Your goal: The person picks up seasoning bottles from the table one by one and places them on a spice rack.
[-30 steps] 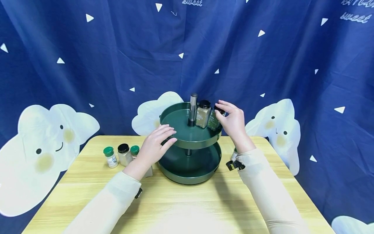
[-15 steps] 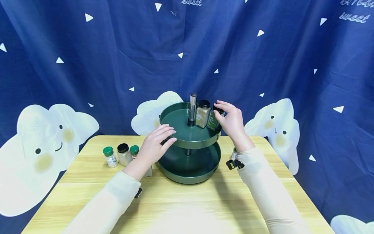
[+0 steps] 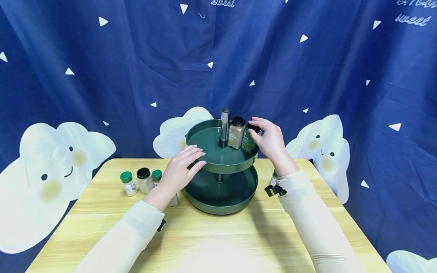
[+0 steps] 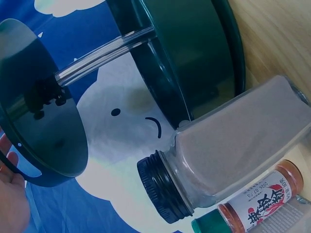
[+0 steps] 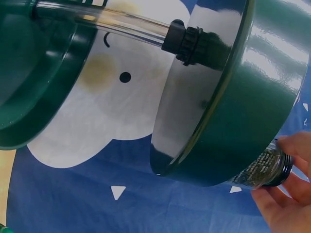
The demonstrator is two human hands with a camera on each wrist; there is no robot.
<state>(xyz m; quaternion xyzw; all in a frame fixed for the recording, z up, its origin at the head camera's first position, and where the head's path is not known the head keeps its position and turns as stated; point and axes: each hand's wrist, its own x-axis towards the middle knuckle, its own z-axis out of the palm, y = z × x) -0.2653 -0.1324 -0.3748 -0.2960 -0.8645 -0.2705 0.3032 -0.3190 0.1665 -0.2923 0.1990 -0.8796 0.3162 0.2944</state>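
My right hand [image 3: 272, 141] pinches the black lid of a spice jar [image 3: 248, 142] with dark green contents. That jar is at the right side of the upper tier of a green two-tier turntable rack [image 3: 208, 151]. Beside it stands a tan-filled spice jar [image 3: 236, 135] with a black lid, close to the clear centre post [image 3: 224, 131]. In the right wrist view, the pinched jar [image 5: 262, 167] shows past the tier's rim, thumb and fingers around its lid. My left hand [image 3: 177, 174] holds the upper tier's left rim, its fingers [image 4: 6, 144] partly hidden behind the rim.
Left of the rack on the wooden table [image 3: 211, 242] stand a green-lidded shaker [image 3: 129, 184], a black-lidded jar [image 3: 145, 180] and another green-lidded shaker [image 3: 157, 176], partly behind my left arm. One more green-lidded bottle [image 3: 274, 178] is mostly hidden by my right wrist. A blue curtain [image 3: 191, 83] hangs behind.
My right hand has shifted slightly left with the dark green jar, which leans less than before. The left hand keeps its place at the rim.
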